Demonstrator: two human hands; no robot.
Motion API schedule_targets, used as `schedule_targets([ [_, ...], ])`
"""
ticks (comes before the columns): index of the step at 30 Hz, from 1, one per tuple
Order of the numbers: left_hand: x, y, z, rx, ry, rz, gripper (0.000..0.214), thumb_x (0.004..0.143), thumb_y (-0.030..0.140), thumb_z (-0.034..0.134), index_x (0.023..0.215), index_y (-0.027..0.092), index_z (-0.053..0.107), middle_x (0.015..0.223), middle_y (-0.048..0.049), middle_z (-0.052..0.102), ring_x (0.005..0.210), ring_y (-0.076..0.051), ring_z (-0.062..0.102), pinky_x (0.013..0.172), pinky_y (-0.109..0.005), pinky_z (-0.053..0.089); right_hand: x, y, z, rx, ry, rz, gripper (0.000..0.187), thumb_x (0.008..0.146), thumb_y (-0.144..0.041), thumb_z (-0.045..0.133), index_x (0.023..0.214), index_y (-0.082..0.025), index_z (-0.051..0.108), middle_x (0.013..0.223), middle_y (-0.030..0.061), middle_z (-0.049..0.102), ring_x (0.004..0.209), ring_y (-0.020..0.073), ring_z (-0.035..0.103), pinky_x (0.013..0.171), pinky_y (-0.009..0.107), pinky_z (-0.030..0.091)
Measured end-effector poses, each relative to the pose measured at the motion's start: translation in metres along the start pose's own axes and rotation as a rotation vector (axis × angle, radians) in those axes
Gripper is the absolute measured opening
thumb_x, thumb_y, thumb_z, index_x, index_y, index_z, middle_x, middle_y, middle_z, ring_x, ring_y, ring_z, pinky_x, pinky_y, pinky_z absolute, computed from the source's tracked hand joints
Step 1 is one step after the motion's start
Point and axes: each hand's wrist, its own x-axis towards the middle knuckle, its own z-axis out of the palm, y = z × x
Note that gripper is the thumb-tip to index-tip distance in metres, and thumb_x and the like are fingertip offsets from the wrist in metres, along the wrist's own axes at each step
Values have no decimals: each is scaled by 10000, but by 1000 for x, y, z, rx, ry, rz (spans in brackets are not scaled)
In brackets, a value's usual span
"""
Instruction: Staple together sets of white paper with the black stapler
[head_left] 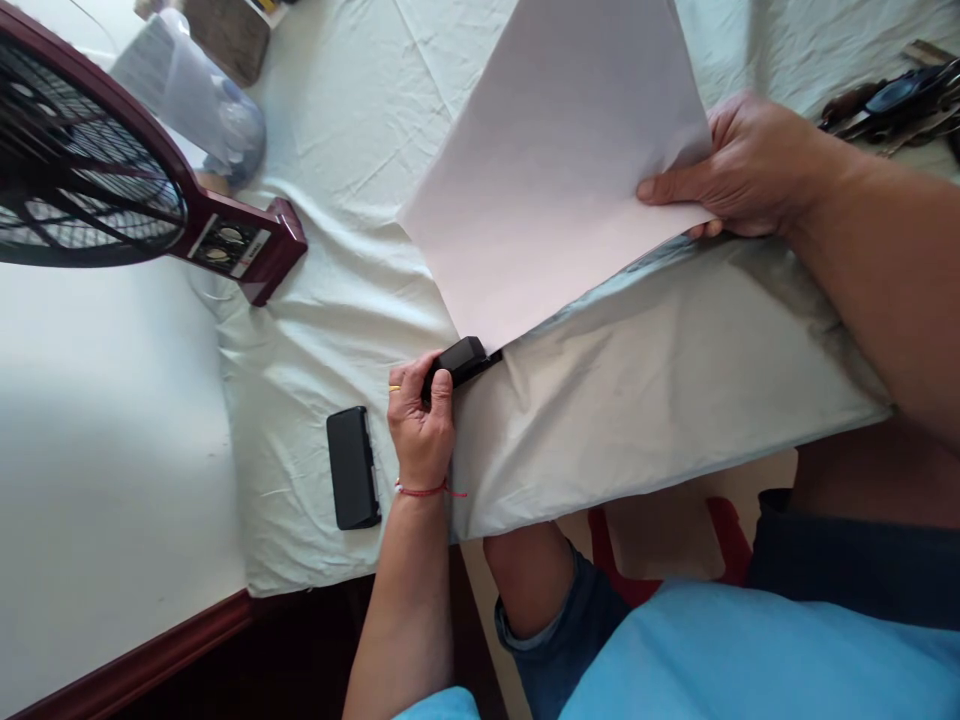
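My left hand (pixel 421 415) is wrapped round a small black stapler (pixel 459 357) at the table's near side. The stapler's front end meets the lower corner of the white paper sheets (pixel 570 170); whether the corner sits between its jaws I cannot make out. With the thumb on top and fingers beneath, my right hand (pixel 750 165) pinches the sheets at their right edge. The paper is held tilted over the cloth, its far end running out of view at the top. Just left of my left hand lies a black phone (pixel 352 468).
A dark red fan (pixel 247 245) stands at the left on the pale tablecloth (pixel 337 240). Behind it are a translucent plastic container (pixel 187 90) and a brown block-like object (pixel 225 35). A bunch of keys (pixel 900 105) lies at far right. The table's front edge drops near my knees.
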Motion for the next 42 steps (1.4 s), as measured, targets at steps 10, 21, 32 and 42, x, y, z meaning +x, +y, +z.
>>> schedule_targets([
  [10,5,-11,-7,100,-73,70,466,1123,667,649,1281,272,837,1521,-138,809,1668,-378,561,1444,-643,352,5,9,-4,-33,-29,-59,177,842,-236,745,847,-82,658,635,-44,586,343,19,443,249,171,342],
  [21,-17,30,-9,-187,-201,-46,350,1121,531,731,1331,284,862,1367,-98,869,1333,-286,789,1210,-448,584,13,23,-3,48,82,-292,132,869,-231,724,890,-103,697,868,21,687,607,33,564,548,149,485],
  [32,99,-10,39,-880,23,-405,592,891,806,875,1121,265,803,1240,-117,831,1240,-279,790,1076,-415,637,12,28,-7,194,-25,-426,279,812,-320,790,1025,-152,725,1115,34,692,951,121,680,923,262,564],
  [42,100,-4,78,-893,-16,-150,481,814,619,1037,1038,244,837,1041,-24,840,925,-164,736,912,-279,613,14,26,-3,131,77,-488,329,866,-371,726,1172,-255,687,1236,-1,660,1091,156,684,981,261,563],
])
